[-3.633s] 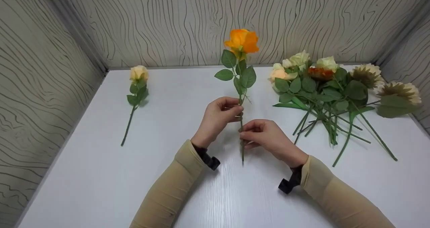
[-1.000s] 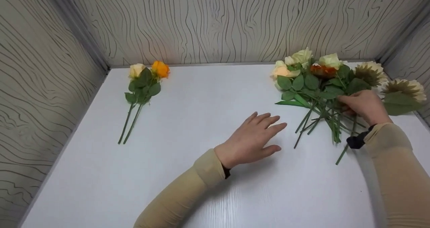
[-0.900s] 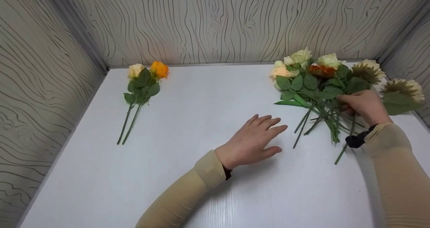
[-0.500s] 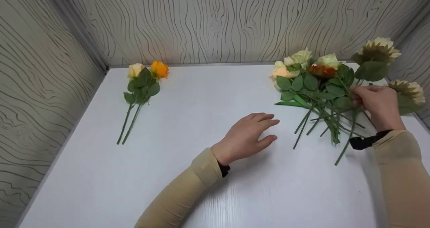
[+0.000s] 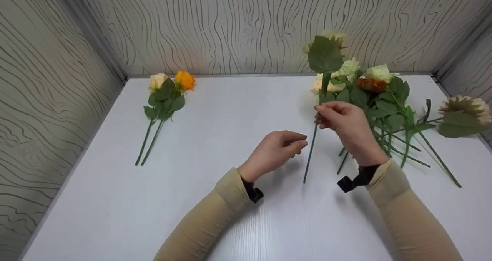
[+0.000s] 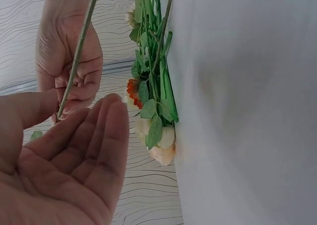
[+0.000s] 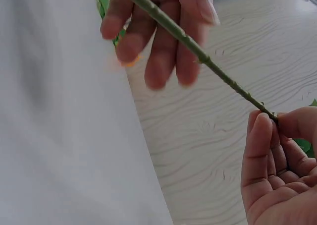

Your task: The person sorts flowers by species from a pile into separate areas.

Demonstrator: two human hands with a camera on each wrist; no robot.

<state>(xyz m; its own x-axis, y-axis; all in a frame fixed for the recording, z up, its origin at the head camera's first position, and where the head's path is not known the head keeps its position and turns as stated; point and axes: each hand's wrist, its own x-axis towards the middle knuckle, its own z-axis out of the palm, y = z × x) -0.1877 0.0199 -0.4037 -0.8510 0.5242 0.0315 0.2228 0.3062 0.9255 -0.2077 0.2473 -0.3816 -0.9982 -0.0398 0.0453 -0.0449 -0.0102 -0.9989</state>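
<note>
My right hand (image 5: 348,128) pinches the green stem (image 5: 310,153) of a cream sunflower, holding it nearly upright above the table. The sunflower's head (image 5: 335,36) is partly hidden behind its large round leaf (image 5: 324,55). In the right wrist view the stem (image 7: 198,51) runs slantwise out of the pinching fingers (image 7: 258,145). My left hand (image 5: 275,151) is close to the stem's left side, thumb and fingers apart with nothing between them. Its palm (image 6: 74,180) shows in the left wrist view, fingers loosely bent.
A pile of artificial flowers (image 5: 388,111) lies at the back right, stems pointing forward. Another cream sunflower (image 5: 463,115) lies at its right end. On the left, a pale yellow rose (image 5: 157,82) and an orange rose (image 5: 185,80) lie side by side. Patterned walls (image 5: 246,26) enclose the white table (image 5: 115,211).
The orange rose, earlier held in both hands, now lies beside the pale one. My right hand has lifted a sunflower from the pile and brought it left towards my left hand.
</note>
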